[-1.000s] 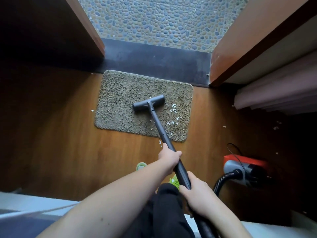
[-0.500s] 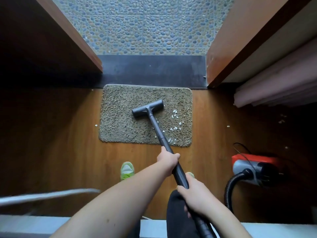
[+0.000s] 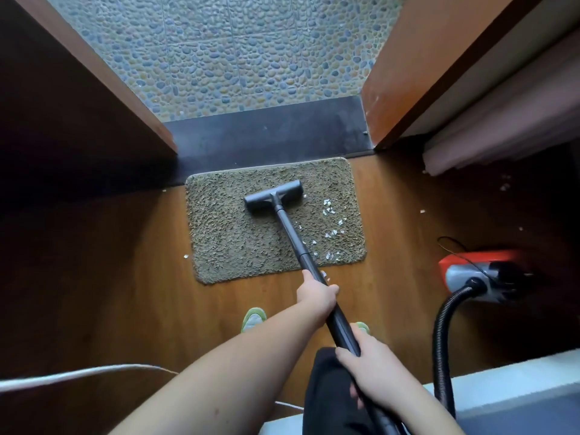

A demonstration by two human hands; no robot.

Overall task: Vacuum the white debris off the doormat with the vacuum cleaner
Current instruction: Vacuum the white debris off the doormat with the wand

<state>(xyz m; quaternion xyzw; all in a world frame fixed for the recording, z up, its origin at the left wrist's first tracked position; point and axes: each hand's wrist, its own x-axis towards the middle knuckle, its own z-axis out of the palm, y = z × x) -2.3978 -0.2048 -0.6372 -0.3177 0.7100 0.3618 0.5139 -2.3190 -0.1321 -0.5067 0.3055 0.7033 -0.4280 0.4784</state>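
Two hands gripped the long rigid black vacuum wand: left hand curled mid-tube, right hand curled lower | flat black floor head lay on shaggy olive-brown doormat | light white debris flakes lay right of wand | handling: probably stiff; hold along tube.

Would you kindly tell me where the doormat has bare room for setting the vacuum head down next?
The doormat's left half, between its left edge and the vacuum head, is bare. Right of the wand, white debris crowds the pile down to the near edge.
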